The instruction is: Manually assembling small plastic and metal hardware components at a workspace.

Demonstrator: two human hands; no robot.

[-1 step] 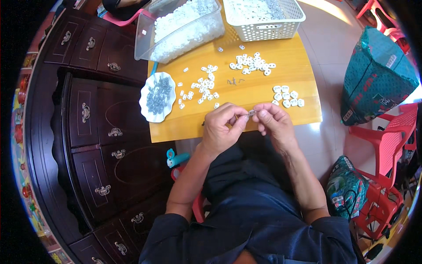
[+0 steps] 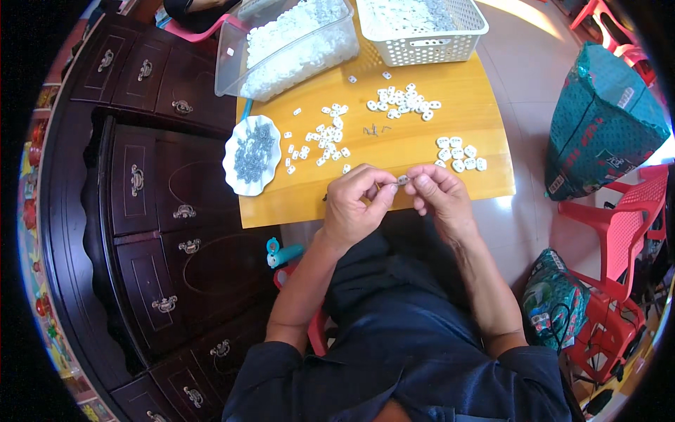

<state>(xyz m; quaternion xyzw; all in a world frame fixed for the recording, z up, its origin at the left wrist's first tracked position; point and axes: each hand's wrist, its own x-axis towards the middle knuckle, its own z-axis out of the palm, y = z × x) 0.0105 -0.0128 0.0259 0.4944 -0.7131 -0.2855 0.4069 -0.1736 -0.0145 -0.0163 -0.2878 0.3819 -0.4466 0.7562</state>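
I am watching my left hand [image 2: 355, 207] and right hand [image 2: 437, 193] pinching together a small white piece [image 2: 402, 180], tiny, with grey metal, just above the near edge of the yellow table [image 2: 415, 144], fingertips closing on it.

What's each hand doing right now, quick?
Left hand: closed in a pinch on the small white part held between both hands.
Right hand: closed, pinching the same part from the other side.
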